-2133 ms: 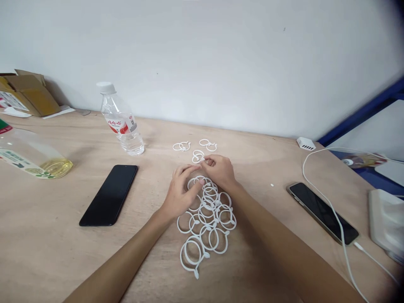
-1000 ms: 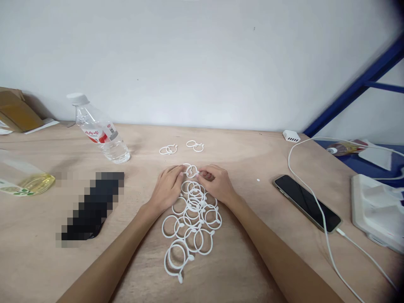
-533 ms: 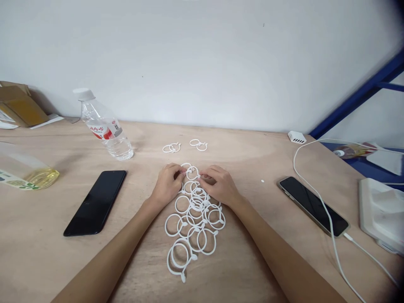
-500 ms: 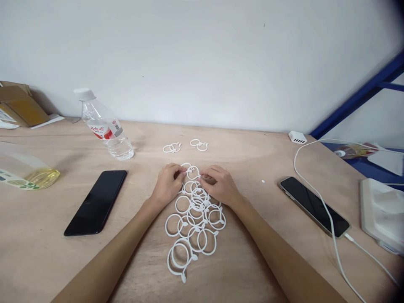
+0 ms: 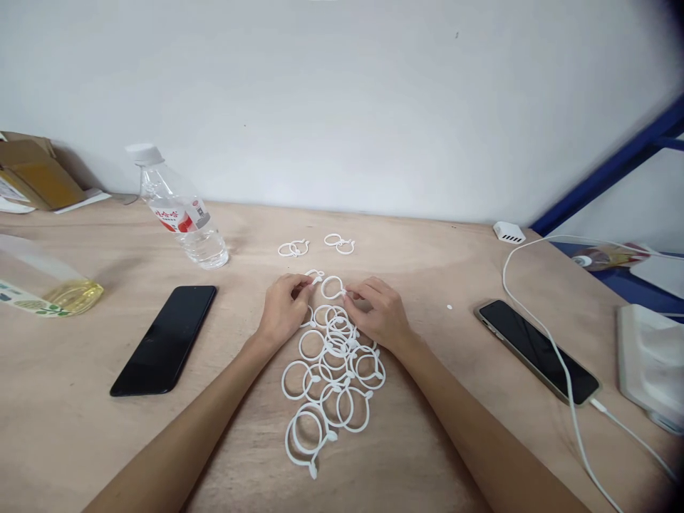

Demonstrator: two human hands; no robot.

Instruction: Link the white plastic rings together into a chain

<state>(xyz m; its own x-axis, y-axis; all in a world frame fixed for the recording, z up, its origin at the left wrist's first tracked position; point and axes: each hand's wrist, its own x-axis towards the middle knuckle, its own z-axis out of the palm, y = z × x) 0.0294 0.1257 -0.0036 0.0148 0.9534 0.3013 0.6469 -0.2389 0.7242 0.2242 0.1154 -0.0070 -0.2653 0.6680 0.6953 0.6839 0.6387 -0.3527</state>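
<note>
Fingertips of my left hand (image 5: 286, 306) are closed on a white plastic ring (image 5: 317, 279) with a small tab, partly covered by the fingers. Just to its right, my right hand (image 5: 379, 310) pinches another white plastic ring (image 5: 332, 277) by its tab end. A narrow gap separates these two rings. Below and between my hands, a pile of similar rings (image 5: 339, 342) lies flat, many overlapping. Farther back on the table are two overlapping rings (image 5: 293, 249) and, to their right, another overlapping pair (image 5: 339, 244).
On the left are a black phone (image 5: 163, 342), a clear water bottle (image 5: 184, 217), a bottle with yellow liquid (image 5: 69, 296) and a cardboard box (image 5: 40, 174). To the right, a phone (image 5: 537, 349) is plugged into a white cable (image 5: 550, 353), near a white device (image 5: 649, 363).
The two rings between my hands overlapped before and are now apart. My right hand has shifted slightly right with its ring, my left slightly left. The view has shifted a little.
</note>
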